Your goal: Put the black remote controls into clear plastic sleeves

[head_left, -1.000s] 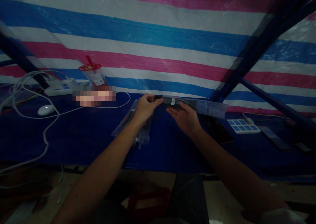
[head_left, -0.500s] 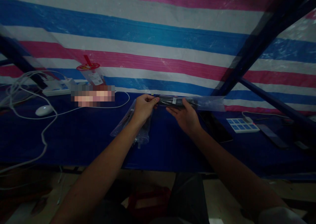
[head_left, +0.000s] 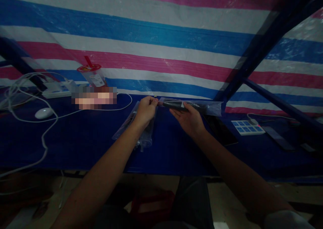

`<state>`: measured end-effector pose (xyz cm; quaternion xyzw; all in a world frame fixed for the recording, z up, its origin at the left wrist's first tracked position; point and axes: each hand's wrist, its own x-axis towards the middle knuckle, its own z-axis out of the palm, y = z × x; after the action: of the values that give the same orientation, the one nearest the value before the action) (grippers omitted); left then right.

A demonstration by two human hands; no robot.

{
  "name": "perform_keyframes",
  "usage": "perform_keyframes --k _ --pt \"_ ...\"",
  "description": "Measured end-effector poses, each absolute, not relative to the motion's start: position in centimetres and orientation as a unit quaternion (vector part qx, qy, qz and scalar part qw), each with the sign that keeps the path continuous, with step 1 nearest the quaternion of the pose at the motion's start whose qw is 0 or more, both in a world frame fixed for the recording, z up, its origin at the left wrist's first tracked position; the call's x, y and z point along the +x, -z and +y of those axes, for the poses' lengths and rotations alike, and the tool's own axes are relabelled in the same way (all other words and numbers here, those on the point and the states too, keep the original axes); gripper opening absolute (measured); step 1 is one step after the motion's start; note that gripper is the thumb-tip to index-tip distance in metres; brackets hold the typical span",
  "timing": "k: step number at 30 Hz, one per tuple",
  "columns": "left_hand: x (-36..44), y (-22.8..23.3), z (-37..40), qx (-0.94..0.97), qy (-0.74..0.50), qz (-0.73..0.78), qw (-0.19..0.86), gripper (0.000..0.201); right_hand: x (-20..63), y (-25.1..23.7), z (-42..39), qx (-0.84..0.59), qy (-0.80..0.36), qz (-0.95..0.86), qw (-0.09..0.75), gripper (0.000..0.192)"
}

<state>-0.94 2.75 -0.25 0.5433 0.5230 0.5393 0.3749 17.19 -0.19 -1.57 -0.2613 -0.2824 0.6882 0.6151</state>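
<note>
Above the blue table (head_left: 166,155), a clear plastic bag (head_left: 210,107) with a long dark item inside is stretched between my hands. My right hand (head_left: 189,119) grips it near the middle, thumb on top and fingers underneath. My left hand (head_left: 147,110) pinches at the bag's left end; the fingertips partly hide what they hold. The dark item's exact kind cannot be made out; a small white label shows beside my right thumb. Beneath my left wrist lies a second clear bag (head_left: 145,141) with dark contents, partly covered by the forearm.
A lidded cup (head_left: 92,77) with a red straw stands at back left, near a power strip (head_left: 57,91), white cables and a white mouse (head_left: 44,113). To the right lie a black tablet-like slab (head_left: 223,131), a white multi-socket (head_left: 247,128) and a phone (head_left: 277,138). Striped sheeting hangs behind.
The bag's free right end has shifted slightly left and down, and the dark item has turned in my grip. My left fingers have moved a little left at the bag's end.
</note>
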Motion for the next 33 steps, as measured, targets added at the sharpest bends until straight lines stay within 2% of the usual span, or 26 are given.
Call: perform_keyframes --k 7,13,18,21,23,25,26,28,30,33 --pt "0.1 -1.5 1.5 0.506 -0.519 0.407 0.556 0.017 18.5 1.8 1.0 -0.260 -0.707 -0.192 0.629 0.013" --pt "0.3 -2.2 0.5 0.541 -0.496 0.388 0.557 0.024 19.5 1.9 2.1 -0.273 -0.699 -0.184 0.634 0.019" --pt "-0.2 -2.2 0.7 0.582 -0.442 0.321 0.602 0.035 20.3 2.0 2.8 -0.274 -0.673 -0.233 0.647 0.011" --pt "-1.1 -1.9 1.5 0.581 -0.478 0.422 0.506 0.042 20.6 2.0 2.9 -0.298 -0.676 -0.207 0.642 0.012" --pt "-1.9 -1.6 2.1 0.604 -0.482 0.540 0.334 0.037 20.6 2.0 2.7 -0.311 -0.691 -0.198 0.622 0.013" --pt "-2.8 -1.1 2.5 0.631 -0.404 0.647 0.144 0.030 20.5 2.1 2.3 -0.330 -0.714 -0.212 0.580 0.010" --pt "-3.2 -0.8 2.6 0.632 -0.350 0.685 0.087 0.034 20.2 2.2 2.0 -0.347 -0.726 -0.224 0.550 0.007" --pt "-3.6 -0.2 2.8 0.624 -0.248 0.738 0.061 0.052 19.5 2.5 1.5 -0.397 -0.734 -0.251 0.491 0.005" --pt "-3.8 0.3 2.8 0.626 -0.184 0.753 0.086 0.068 18.4 3.0 1.0 -0.452 -0.705 -0.296 0.460 0.012" --pt "-3.8 0.6 2.9 0.635 -0.154 0.750 0.103 0.080 16.5 3.7 0.6 -0.502 -0.607 -0.385 0.482 0.044"
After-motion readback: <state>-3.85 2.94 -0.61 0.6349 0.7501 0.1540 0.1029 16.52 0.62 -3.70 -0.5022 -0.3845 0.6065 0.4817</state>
